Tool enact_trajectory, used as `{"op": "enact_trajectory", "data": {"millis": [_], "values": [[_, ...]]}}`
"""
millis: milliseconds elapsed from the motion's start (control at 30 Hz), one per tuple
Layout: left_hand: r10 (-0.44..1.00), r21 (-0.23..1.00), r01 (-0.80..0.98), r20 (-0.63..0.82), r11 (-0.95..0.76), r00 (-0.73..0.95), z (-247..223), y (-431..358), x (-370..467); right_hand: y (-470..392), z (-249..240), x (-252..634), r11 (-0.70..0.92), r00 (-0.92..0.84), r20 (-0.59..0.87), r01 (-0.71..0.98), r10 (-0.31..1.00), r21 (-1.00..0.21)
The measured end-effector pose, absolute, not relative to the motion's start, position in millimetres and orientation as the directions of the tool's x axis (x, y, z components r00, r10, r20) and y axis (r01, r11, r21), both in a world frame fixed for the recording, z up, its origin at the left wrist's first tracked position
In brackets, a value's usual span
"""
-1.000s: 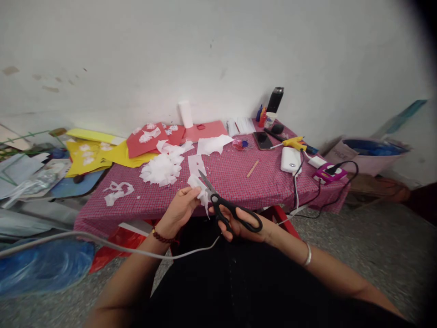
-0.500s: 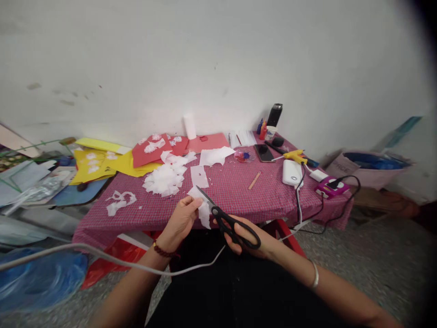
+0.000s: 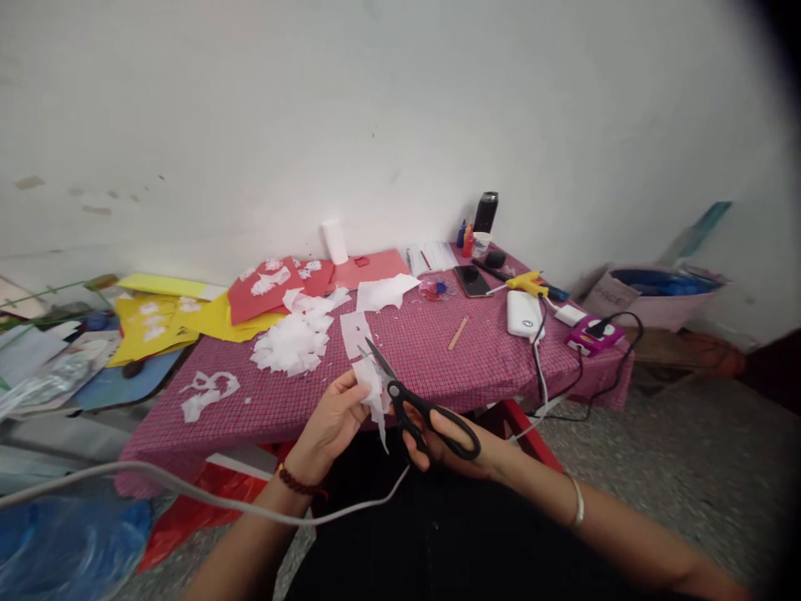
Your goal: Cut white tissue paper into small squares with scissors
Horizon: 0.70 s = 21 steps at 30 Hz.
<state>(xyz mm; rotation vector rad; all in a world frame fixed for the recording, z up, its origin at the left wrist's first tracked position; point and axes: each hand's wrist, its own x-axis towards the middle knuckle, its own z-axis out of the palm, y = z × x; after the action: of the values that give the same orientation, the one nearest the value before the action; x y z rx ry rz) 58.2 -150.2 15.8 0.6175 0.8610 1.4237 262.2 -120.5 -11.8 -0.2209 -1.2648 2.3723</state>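
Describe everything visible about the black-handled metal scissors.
The scissors have grey, metal-looking blades, parted, a round pivot and two black loops. The right hand grips them through the loops at the near edge of the red checked tablecloth, tips pointing forward and left. Thin white paper, pinched by the left hand, seems to touch the blades and partly hides one.

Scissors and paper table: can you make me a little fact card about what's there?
Left hand: pinches white paper
Right hand: holds black-handled scissors, blades parted
Tablecloth: pink-red, checked
Left of cloth: pile of white cut pieces
Middle: wooden stick
Right side: yellow glue gun, white box
Back: phone, black bottle
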Motion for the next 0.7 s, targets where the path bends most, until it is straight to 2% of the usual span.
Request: {"op": "enact_trajectory", "data": {"millis": [200, 400, 600, 700], "values": [[0.986, 0.802, -0.588, -0.162, 0.103, -0.048, 15.5, -151.4, 66.0, -121.5, -8.0, 262.1, -0.442, -0.878, 0.054, -0.292, 0.475, -0.848], [0.983, 0.797, -0.594, -0.177, 0.113, -0.05, 13.4, -152.4, 68.5, -123.1, -0.4, 263.0, -0.284, -0.848, 0.11, -0.293, 0.519, -0.913], [0.973, 0.84, -0.494, -0.222, 0.223, 0.063, 7.0, -153.8, 69.4, -120.3, -13.3, 268.2, -0.347, -0.864, 0.061, -0.265, 0.501, -0.9], [0.956, 0.831, -0.5, -0.294, 0.244, -0.022, 3.1, -151.1, 65.4, -111.0, -17.9, 275.8, -0.357, -0.851, 0.048, -0.27, 0.523, -0.894]]}}
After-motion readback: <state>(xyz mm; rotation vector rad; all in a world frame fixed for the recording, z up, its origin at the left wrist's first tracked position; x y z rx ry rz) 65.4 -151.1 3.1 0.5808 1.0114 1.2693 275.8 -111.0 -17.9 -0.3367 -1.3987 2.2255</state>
